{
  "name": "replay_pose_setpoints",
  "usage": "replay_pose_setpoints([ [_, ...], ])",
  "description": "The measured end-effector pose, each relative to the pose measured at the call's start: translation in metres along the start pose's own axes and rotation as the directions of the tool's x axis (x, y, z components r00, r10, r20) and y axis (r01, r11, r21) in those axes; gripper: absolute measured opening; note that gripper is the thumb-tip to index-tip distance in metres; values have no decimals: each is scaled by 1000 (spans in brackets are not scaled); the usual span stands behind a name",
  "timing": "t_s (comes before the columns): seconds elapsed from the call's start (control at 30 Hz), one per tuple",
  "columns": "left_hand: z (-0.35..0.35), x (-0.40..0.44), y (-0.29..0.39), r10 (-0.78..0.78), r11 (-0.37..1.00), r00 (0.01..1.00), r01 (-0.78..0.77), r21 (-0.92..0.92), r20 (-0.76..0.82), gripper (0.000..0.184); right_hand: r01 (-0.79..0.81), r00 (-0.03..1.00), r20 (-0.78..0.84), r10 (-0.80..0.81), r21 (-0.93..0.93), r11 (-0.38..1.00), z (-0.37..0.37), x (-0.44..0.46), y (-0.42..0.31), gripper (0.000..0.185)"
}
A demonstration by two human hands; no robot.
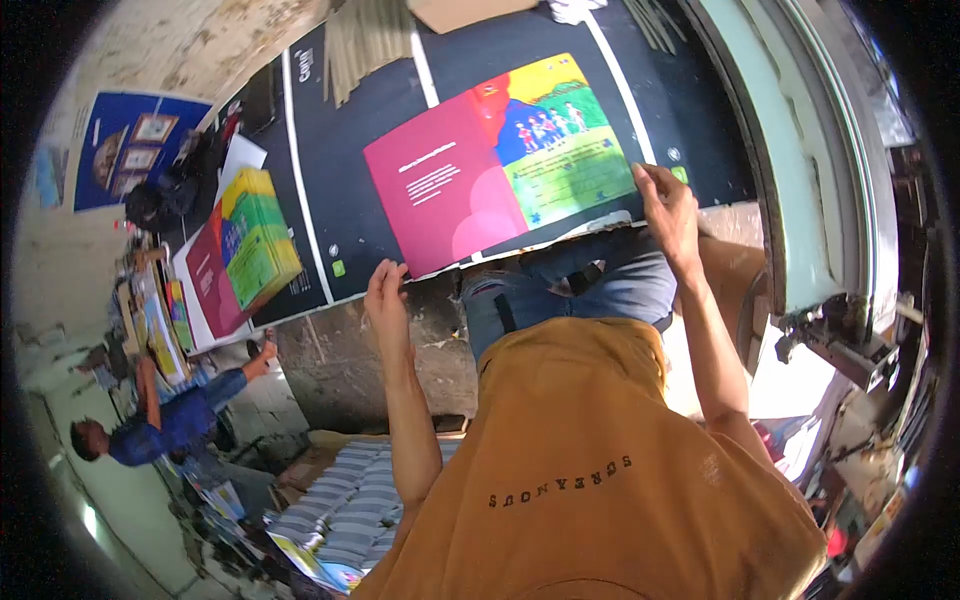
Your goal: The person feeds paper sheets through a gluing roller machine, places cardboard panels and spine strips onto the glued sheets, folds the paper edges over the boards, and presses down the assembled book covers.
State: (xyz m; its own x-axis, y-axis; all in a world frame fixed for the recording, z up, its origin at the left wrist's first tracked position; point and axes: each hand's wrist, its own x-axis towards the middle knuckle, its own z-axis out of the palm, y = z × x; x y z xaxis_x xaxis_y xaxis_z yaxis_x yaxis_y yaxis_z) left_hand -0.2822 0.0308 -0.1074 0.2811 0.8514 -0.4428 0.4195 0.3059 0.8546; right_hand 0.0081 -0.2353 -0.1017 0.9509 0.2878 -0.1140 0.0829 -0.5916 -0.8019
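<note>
A printed cover sheet (pixel 445 185) lies spread out on the dark table in front of me. Its left half is maroon with small white text; the right half is a colourful drawing of children on green ground. My left hand (pixel 388 300) is at the sheet's near left corner, its fingertips closed at the edge. At the right edge, my right hand (pixel 672 215) pinches the sheet between thumb and fingers. Farther left stands a stack of similar printed covers (pixel 262 240), drawing side showing, with a maroon part folded out beside it.
The dark table (pixel 345 150) has white stripes. Thin strips (pixel 368 45) and a cardboard box (pixel 465 12) sit along its far side. A pale green metal machine frame (pixel 765 130) borders the right. Striped bundles (pixel 345 500) lie below left, and another person (pixel 170 425) is farther left.
</note>
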Motion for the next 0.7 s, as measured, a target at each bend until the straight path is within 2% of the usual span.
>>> replay_pose_setpoints([
  [0.07, -9, 16, -12, 16, 1000, 997, -16, -9, 69, 38, 24, 999, 23, -24, 14, 1000, 0, 6, 5, 43],
  [0.13, -7, 18, -12, 51, 994, 993, -41, -101, 103, 33, -49, 982, 186, 39, 54, 997, -6, 17, 7, 40],
  [0.17, -6, 20, -13, 91, 992, 990, -81, -94, 108, 32, -8, 978, 209, -21, 140, 990, -4, 26, 25, 36],
  [0.2, -7, 7, 11, 57, 996, 990, -65, 55, 127, 34, 21, 972, 224, -72, 219, 975, 2, 32, 40, 32],
  [0.23, -5, 9, 3, 171, 985, 979, -171, -9, 115, 31, 9, 953, 292, -80, 236, 972, 0, 31, 35, 30],
  [0.27, -5, 16, -11, 200, 979, 973, -195, -54, 117, 26, -7, 933, 352, -81, 244, 970, -5, 30, 29, 29],
  [0.33, -7, 9, 0, 224, 969, 964, -204, -142, 141, 23, -79, 890, 456, 14, 124, 989, -15, 32, 11, 29],
  [0.37, -8, 6, 0, 235, 965, 961, -212, -157, 144, 23, -164, 863, 503, 47, 192, 968, -16, 29, 1, 28],
  [0.4, -10, 6, 0, 245, 960, 958, -219, -174, 149, 23, -215, 841, 541, 3, 329, 919, -10, 30, 1, 22],
  [0.47, -17, 8, -1, 246, 959, 956, -216, -184, 162, 23, -193, 830, 558, -8, 299, 934, -13, 34, -16, 21],
  [0.5, -21, 10, -2, 241, 961, 955, -211, -177, 170, 23, -200, 864, 503, 0, 344, 917, -5, 24, -39, 21],
  [0.63, -45, 24, -7, 259, 963, 945, -237, -129, 199, 24, -220, 633, 770, 81, 79, 972, -18, 59, -52, 26],
  [0.7, -61, 28, -3, 295, 950, 940, -269, -157, 173, 25, -119, 561, 825, 68, -1, 993, -9, 55, -86, 28],
])
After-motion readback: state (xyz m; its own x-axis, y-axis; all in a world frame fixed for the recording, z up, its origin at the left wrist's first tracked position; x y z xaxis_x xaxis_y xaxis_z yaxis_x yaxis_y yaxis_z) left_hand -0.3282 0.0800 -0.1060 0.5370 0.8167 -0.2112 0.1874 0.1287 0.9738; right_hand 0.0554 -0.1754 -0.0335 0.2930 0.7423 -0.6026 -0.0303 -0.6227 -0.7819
